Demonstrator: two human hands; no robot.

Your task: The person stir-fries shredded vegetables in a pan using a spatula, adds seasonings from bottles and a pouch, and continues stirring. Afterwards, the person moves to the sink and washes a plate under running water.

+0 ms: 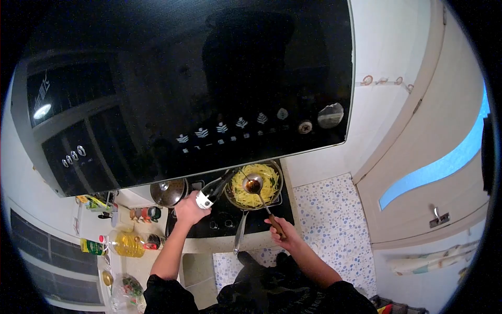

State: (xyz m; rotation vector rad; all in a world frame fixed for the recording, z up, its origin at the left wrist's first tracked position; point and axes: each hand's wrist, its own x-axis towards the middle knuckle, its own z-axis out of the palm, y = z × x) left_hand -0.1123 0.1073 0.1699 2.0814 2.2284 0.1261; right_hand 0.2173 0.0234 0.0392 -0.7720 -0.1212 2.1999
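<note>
My left hand (192, 209) is wrapped round a dark glass bottle (212, 191) with a white label, tilted so its neck points toward the pan. My right hand (282, 232) grips the wooden handle of a metal ladle (252, 183). Dark liquid lies in the ladle's bowl, which is over the pan (282, 184). Yellow shredded food (241, 194) with some green bits fills the pan, and the pan's handle points toward my body. The bottle's mouth is near the ladle; its exact edge is hard to make out.
A black range hood (209, 94) hangs over the stove (225, 226). Left of the pan is a lidded pot (168, 192). An oil jug (128, 244), spice jars (145, 213) and a plastic bag of vegetables (128, 288) stand on the left counter. A door (418, 183) is at the right.
</note>
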